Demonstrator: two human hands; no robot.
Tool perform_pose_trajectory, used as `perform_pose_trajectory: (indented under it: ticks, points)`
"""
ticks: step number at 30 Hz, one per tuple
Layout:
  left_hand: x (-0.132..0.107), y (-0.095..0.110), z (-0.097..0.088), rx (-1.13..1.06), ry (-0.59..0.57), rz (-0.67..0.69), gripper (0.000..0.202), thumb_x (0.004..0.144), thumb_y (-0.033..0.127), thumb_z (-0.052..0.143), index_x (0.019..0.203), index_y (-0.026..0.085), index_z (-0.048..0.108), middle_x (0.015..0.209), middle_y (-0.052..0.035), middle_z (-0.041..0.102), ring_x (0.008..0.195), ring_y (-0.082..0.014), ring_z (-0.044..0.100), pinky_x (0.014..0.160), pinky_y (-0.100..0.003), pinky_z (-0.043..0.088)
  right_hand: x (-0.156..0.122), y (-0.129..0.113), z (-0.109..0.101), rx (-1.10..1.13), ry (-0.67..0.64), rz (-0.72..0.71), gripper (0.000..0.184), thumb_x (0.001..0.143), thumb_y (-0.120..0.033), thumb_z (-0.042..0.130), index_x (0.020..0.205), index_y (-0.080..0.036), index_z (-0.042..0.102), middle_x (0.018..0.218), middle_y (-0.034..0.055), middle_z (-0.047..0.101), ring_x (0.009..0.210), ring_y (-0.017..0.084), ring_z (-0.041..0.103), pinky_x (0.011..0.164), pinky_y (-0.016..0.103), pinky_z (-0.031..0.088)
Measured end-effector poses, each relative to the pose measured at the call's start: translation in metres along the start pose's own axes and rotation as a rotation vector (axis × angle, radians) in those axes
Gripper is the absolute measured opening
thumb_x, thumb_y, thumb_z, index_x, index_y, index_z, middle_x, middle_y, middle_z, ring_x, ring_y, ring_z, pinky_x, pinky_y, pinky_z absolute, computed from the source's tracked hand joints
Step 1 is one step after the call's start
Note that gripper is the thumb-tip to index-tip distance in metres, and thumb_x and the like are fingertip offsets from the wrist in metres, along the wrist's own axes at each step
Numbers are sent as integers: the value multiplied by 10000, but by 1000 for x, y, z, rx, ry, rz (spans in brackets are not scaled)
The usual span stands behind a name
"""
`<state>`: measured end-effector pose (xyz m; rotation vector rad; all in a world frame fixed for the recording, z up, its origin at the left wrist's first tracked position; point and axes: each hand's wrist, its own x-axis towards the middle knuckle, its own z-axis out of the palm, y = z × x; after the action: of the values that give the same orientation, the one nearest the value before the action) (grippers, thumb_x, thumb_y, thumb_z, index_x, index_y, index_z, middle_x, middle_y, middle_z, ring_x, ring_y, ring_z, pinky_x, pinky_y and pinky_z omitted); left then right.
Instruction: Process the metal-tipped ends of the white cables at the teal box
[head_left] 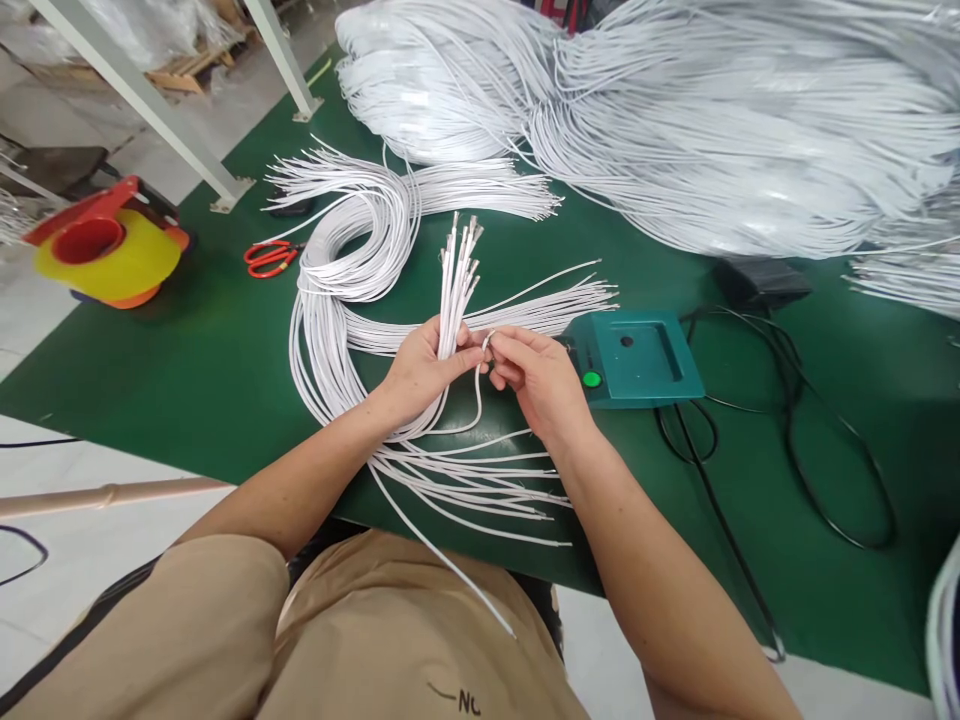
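My left hand point(431, 368) is closed around a bunch of white wires point(456, 285), whose ends stand up above the fist and look stripped or tipped. Opposite it, the fingers of my right hand point(536, 375) pinch the end of a single white wire point(479, 395), which loops down and back under the left hand. Both hands meet at the fingertips, so the wire's very end is partly hidden. A teal device with a green button point(634, 358) sits just right of my right hand. Loose wire ends point(480, 480) fan out below the hands.
Coiled white wires point(360, 230) lie behind my left hand, near red-handled scissors point(270, 258). Large wire bundles point(712, 120) fill the back of the green table point(187, 370). A yellow and red tape dispenser point(112, 245) stands at left; black cables point(795, 400) run at right.
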<state>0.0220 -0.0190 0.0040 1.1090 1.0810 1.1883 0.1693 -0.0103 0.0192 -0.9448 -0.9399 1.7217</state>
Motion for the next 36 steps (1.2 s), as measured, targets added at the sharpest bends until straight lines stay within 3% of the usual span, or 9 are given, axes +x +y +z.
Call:
perform_pose_trajectory:
  ticks: [4,9,14,18,22,29,36]
  points:
    - [-1,2,2,-23,-59,-2,354,702,267,787,804,176,461,763,30,624,697,-115,638,725,-281,510,1,-1,-3,-38,-28,-21,201,753,-285,644,593,-168,611,566,-30,505,515,77,429,508,230,370]
    - [-4,3,7,55,-140,-7,321,726,276,767,830,176,480,744,14,662,688,-147,666,738,-323,535,2,-5,-5,-56,-11,44,302,757,-465,668,665,-181,620,519,-65,399,465,79,423,481,235,354]
    - [-5,1,8,90,-112,29,306,720,241,766,824,176,485,745,30,640,683,-130,657,717,-295,532,2,-6,-8,-41,-38,109,402,719,-424,747,523,-176,498,484,-65,406,448,61,370,481,231,338]
    - [-5,3,5,110,-98,21,289,731,243,754,834,175,493,774,23,632,746,-138,662,755,-306,535,3,-5,-15,52,-153,187,397,747,-453,739,566,-168,530,529,-47,460,512,74,425,532,230,375]
    - [-4,5,4,85,-93,28,327,707,281,779,841,177,499,789,17,629,722,-128,640,688,-273,516,5,-4,-19,112,-191,229,376,725,-454,761,602,-166,552,579,-41,493,553,76,437,579,232,408]
    - [-2,5,0,32,-164,16,495,758,322,752,1189,220,533,815,8,616,670,-105,596,572,-218,459,1,-4,-12,10,-38,60,291,719,-425,756,645,-164,653,647,-22,569,566,73,461,619,246,446]
    - [-1,3,0,72,-169,24,405,774,356,731,1128,187,630,846,-23,620,714,-116,579,581,-215,468,-2,-6,-7,-145,44,-35,128,715,-294,724,756,-174,744,700,-7,656,604,86,521,646,251,459]
